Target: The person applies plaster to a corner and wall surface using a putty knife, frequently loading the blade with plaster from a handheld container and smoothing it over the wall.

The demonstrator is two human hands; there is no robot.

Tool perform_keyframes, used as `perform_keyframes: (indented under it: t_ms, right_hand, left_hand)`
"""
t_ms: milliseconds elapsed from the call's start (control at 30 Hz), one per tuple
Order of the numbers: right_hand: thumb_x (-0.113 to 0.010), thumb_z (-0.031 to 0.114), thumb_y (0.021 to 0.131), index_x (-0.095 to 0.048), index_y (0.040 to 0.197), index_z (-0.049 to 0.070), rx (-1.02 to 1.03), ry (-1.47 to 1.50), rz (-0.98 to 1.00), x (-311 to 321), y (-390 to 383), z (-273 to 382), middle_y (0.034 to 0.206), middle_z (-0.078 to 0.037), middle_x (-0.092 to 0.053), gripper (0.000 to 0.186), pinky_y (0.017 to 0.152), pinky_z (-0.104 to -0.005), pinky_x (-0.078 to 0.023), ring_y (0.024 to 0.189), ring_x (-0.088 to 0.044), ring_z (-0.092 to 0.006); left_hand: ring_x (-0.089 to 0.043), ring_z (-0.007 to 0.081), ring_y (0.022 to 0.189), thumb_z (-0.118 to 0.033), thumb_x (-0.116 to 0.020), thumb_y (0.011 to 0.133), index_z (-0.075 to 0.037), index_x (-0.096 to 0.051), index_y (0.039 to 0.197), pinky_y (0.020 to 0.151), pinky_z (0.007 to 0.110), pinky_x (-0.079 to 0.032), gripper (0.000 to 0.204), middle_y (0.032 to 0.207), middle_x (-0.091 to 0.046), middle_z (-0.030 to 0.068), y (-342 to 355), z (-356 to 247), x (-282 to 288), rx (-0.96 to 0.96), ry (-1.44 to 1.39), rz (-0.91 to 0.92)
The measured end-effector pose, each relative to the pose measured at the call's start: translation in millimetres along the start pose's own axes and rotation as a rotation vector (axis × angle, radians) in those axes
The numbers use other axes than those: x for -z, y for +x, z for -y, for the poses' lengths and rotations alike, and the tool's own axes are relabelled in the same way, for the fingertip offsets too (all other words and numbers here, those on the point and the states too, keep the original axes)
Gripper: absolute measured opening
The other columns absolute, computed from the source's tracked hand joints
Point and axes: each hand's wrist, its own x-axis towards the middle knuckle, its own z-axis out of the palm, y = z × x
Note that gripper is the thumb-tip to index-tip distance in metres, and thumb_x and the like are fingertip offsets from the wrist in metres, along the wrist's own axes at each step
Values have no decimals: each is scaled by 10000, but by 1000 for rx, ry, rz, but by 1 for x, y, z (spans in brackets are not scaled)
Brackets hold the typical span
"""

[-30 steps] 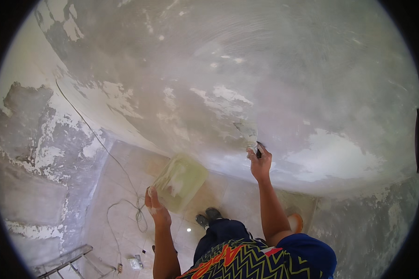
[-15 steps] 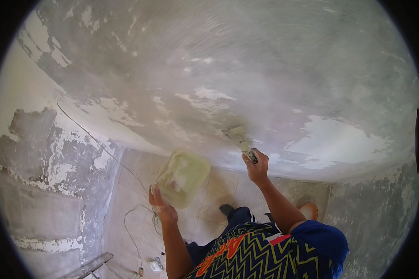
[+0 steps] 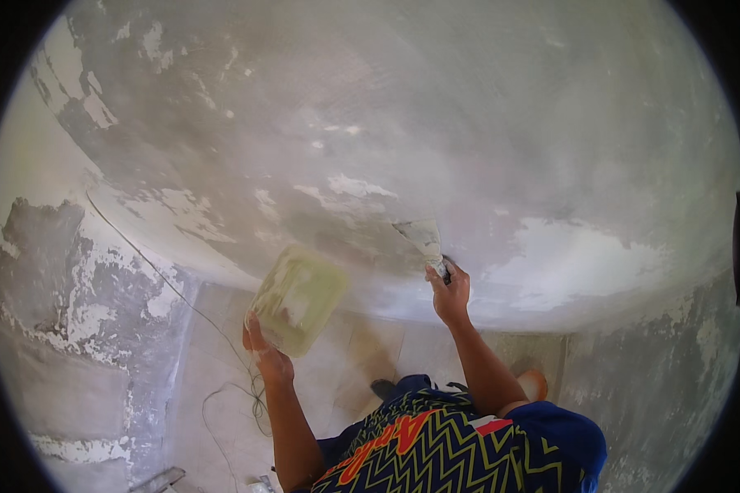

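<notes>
My right hand is closed round the handle of a putty knife. Its wide blade, smeared with pale filler, lies at or very near the patchy grey wall; whether it touches I cannot tell. My left hand grips the near left edge of a shallow, pale yellow-green plastic tub, tilted so its inside shows. Whitish filler coats part of the tub's bottom and sides. Some white residue is on the fingers of the left hand.
White filler patches mark the wall to the right of the knife. A thin cable hangs along the left wall and coils on the tiled floor. Part of a metal frame shows at the lower left.
The tub and my left hand appear slightly further left and up. The putty knife stays near the same spot of wall, its blade now turned more clearly into view.
</notes>
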Motion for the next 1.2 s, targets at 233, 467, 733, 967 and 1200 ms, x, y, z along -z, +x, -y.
perform_keyframes:
  t_ms: [233,467,733,967,1200]
  right_hand:
    - [-705,123,926,-677,941,-9,18,85,-13,-21,2,-27,673,-50,-604,136,593,-310,-432,605,-527,-135]
    - [-699,110,925,-670,924,-13,61,62,20,-21,-3,-53,680,-75,-620,126,601,-320,-450,600,-552,-164]
    - [-682,173,962,-639,854,-24,-38,14,4,-33,-22,-79,665,-103,-610,228,594,-360,-443,579,-541,-206]
    - [-671,194,971,-554,764,-24,-17,-45,84,-51,-116,-137,602,-183,-487,322,518,-419,-371,505,-453,-314]
    - [-672,177,962,-581,800,-24,141,49,233,-59,-37,-30,592,-147,-518,273,519,-402,-384,507,-486,-295]
  left_hand:
    - [-620,248,1174,-326,-554,1066,-2,-570,1308,1034,395,-510,405,1269,-633,132,-5,11,0,-40,32,1]
    - [-661,214,1090,-304,-548,1071,4,-598,1274,984,370,-524,372,1205,-674,106,-15,20,-4,-12,88,-14]
    - [-657,208,1088,-301,-557,1063,2,-605,1262,977,356,-522,365,1205,-673,101,-16,23,-10,-14,125,25]
    - [-625,216,1133,-331,-572,1054,-3,-598,1256,999,362,-503,386,1212,-656,100,-18,21,6,-13,74,-52]
    - [-632,219,1112,-338,-535,1070,-3,-588,1275,978,376,-516,396,1228,-647,101,-15,9,28,-93,90,-8]
